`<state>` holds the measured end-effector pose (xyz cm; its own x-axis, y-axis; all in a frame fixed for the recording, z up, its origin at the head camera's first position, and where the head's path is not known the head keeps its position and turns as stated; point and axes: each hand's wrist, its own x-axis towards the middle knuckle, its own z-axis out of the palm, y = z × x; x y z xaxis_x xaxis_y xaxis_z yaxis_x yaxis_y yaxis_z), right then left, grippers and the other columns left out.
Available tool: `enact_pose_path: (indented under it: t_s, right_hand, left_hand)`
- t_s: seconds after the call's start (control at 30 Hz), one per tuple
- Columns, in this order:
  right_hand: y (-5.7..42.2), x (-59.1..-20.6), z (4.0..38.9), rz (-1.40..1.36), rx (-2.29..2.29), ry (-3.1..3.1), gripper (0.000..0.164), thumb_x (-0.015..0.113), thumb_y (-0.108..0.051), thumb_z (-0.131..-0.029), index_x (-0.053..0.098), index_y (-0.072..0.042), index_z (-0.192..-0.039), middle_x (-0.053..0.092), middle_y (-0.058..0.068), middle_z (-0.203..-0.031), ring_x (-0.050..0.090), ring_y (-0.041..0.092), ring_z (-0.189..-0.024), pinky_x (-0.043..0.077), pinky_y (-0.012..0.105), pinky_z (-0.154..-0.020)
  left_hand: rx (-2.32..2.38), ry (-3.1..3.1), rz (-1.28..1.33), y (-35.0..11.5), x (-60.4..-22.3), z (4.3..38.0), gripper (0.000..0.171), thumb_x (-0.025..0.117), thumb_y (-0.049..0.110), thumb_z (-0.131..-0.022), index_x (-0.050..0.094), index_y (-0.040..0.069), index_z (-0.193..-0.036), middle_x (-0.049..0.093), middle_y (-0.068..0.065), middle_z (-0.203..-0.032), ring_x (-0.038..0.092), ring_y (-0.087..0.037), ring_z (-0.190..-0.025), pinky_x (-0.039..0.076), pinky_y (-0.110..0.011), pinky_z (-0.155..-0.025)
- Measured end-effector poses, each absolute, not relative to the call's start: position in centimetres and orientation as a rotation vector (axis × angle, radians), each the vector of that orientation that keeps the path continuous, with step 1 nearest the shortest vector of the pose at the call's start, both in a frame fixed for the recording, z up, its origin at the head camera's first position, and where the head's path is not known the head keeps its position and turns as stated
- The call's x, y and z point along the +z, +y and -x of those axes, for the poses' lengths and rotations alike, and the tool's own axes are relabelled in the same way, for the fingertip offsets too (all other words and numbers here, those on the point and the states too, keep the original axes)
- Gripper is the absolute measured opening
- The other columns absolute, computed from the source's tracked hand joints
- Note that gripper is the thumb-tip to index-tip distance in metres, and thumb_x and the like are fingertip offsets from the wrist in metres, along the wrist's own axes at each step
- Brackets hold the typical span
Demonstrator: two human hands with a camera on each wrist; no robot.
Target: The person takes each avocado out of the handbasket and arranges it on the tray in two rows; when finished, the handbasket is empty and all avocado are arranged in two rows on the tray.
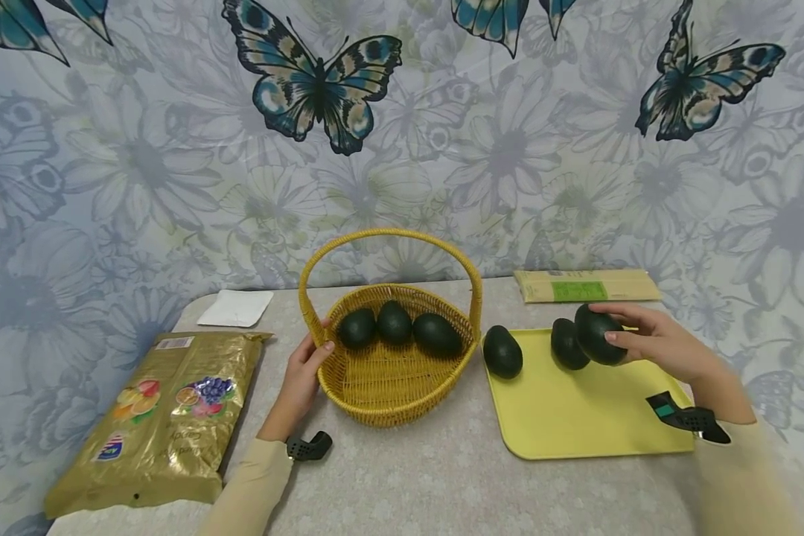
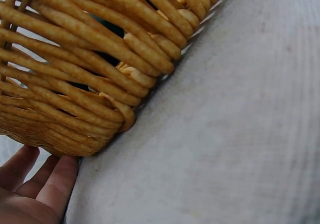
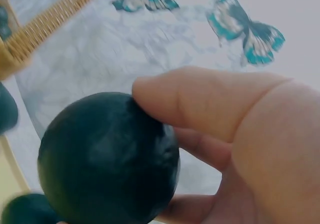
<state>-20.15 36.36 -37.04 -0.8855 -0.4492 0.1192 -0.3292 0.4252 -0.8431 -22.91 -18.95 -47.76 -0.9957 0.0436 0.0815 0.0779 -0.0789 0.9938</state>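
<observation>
My right hand [image 1: 656, 342] holds a dark green avocado [image 1: 598, 335] between thumb and fingers, over the back part of a yellow tray [image 1: 576, 417]. Two more avocados lie there, one [image 1: 568, 345] close beside the held one and another [image 1: 502, 352] at the tray's left edge. The round skin of the held avocado [image 3: 107, 159] fills much of the right wrist view. With my left hand [image 1: 304, 368] I grip the left rim of a yellow wicker basket [image 1: 388, 413], thumb over the edge. Inside, three avocados [image 1: 395, 324] sit along its back.
A gold candy bag [image 1: 174, 417] lies at the left, with a white packet [image 1: 234, 307] behind it. Behind the tray is a long pale package with a green label [image 1: 579, 290]. The basket's tall handle [image 1: 390, 232] arches upward before the butterfly-patterned wall [image 1: 509, 149].
</observation>
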Motion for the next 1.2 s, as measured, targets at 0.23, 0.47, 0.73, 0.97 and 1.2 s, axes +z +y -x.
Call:
enact_pose_path:
  t_s: [0.23,0.47,0.73,0.97,1.2]
  right_hand:
    - [39.1,-38.1,20.8,0.592,-1.598,2.466,0.051,0.048,0.001,-0.105,0.048,-0.019,-0.152,0.043,-0.030,-0.138,0.060,-0.007,-0.108,0.062,0.033,-0.072]
    - [41.2,-39.4,21.3,0.428,-1.619,2.487,0.049,0.049,-0.003,-0.106,0.049,-0.025,-0.150,0.049,-0.032,-0.130,0.059,-0.008,-0.104,0.061,0.032,-0.072]
    - [42.2,-40.9,22.2,0.206,-1.514,2.539,0.044,0.053,-0.019,-0.107,0.048,-0.029,-0.150,0.043,-0.020,-0.133,0.057,-0.012,-0.099,0.060,0.033,-0.076]
    - [42.2,-41.7,22.7,0.091,-1.417,2.587,0.043,0.056,-0.027,-0.106,0.049,-0.032,-0.148,0.047,-0.002,-0.136,0.054,-0.011,-0.097,0.059,0.036,-0.076]
    - [42.2,-42.2,22.7,0.069,-1.411,2.638,0.038,0.058,-0.023,-0.104,0.054,-0.048,-0.132,0.052,-0.034,-0.105,0.054,0.006,-0.077,0.053,0.031,-0.063]
  left_hand:
    - [-2.287,-2.124,0.113,-19.0,-47.7,22.9,0.054,0.048,0.014,-0.108,0.034,0.011,-0.159,0.028,-0.013,-0.167,0.030,-0.027,-0.150,0.043,-0.009,-0.097]
    - [-2.273,-2.139,0.129,-19.0,-47.6,22.9,0.054,0.048,0.015,-0.108,0.033,0.012,-0.160,0.027,-0.012,-0.167,0.030,-0.027,-0.151,0.043,-0.008,-0.097]
    - [-2.265,-2.125,0.150,-19.0,-47.8,22.9,0.054,0.047,0.014,-0.108,0.033,0.010,-0.160,0.027,-0.012,-0.168,0.027,-0.027,-0.153,0.041,-0.008,-0.099]
    - [-2.267,-2.121,0.154,-19.0,-47.8,22.9,0.054,0.048,0.014,-0.108,0.033,0.010,-0.160,0.026,-0.011,-0.168,0.027,-0.027,-0.153,0.042,-0.008,-0.098]
    - [-2.255,-2.131,0.177,-19.0,-47.9,22.8,0.054,0.047,0.014,-0.108,0.033,0.010,-0.160,0.026,-0.012,-0.168,0.026,-0.028,-0.153,0.041,-0.007,-0.099]
